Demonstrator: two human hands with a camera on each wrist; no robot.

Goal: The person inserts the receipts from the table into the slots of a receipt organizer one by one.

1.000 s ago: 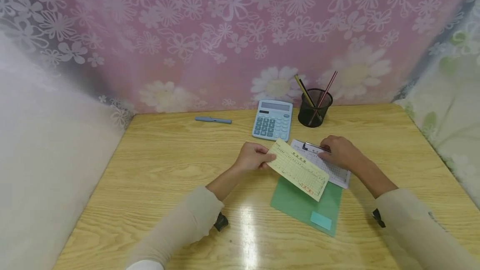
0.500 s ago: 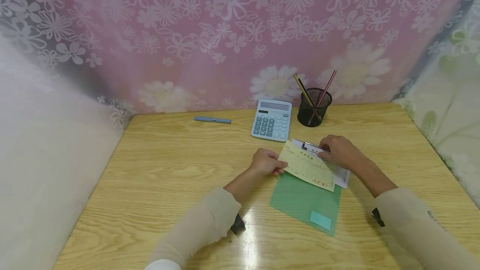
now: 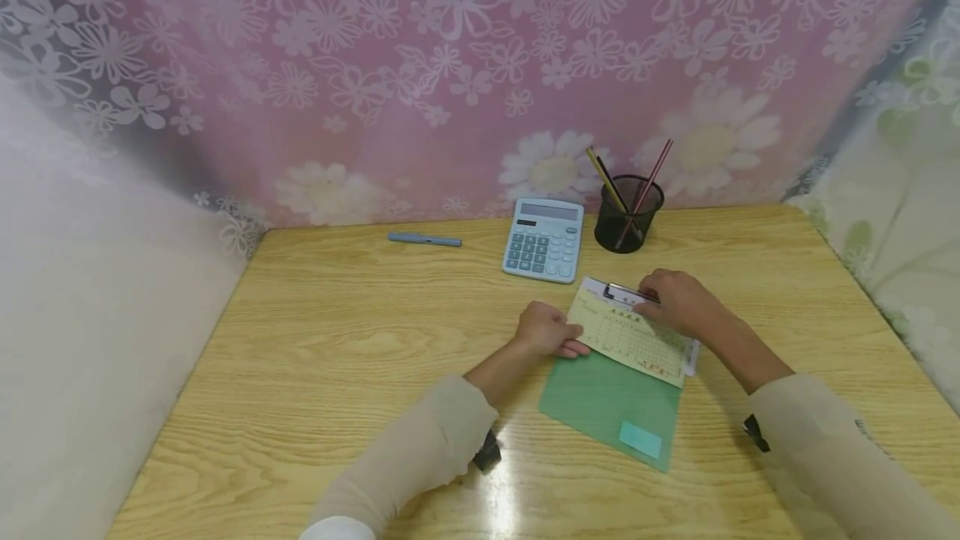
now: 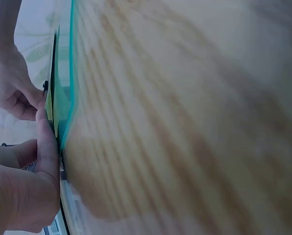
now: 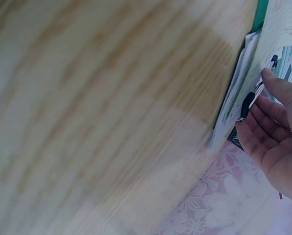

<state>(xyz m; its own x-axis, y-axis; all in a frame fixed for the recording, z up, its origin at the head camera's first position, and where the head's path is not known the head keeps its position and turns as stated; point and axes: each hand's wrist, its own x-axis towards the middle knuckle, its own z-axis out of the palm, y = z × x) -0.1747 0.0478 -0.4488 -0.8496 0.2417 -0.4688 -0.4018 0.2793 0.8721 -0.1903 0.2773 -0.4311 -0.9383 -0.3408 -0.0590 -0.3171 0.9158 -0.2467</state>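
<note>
In the head view a small clipboard with white printed paper lies angled over a green folder. A yellow printed form with a red stamp covers most of that paper, its upper edge close to the metal clip. My left hand pinches the form's left edge between thumb and fingers. Up at the clip, my right hand grips it; the right wrist view shows thumb and fingers around the clip's black end. Whether the form's edge is under the clip, I cannot tell.
A light blue calculator lies just behind the clipboard. To its right stands a black mesh pen holder with pencils. A blue pen lies at the back left. A pale blue label is on the folder's near corner.
My left hand has moved right, bringing the yellow form from above the folder onto the clipboard's white paper, up to the clip. The right hand has stayed at the clip.
</note>
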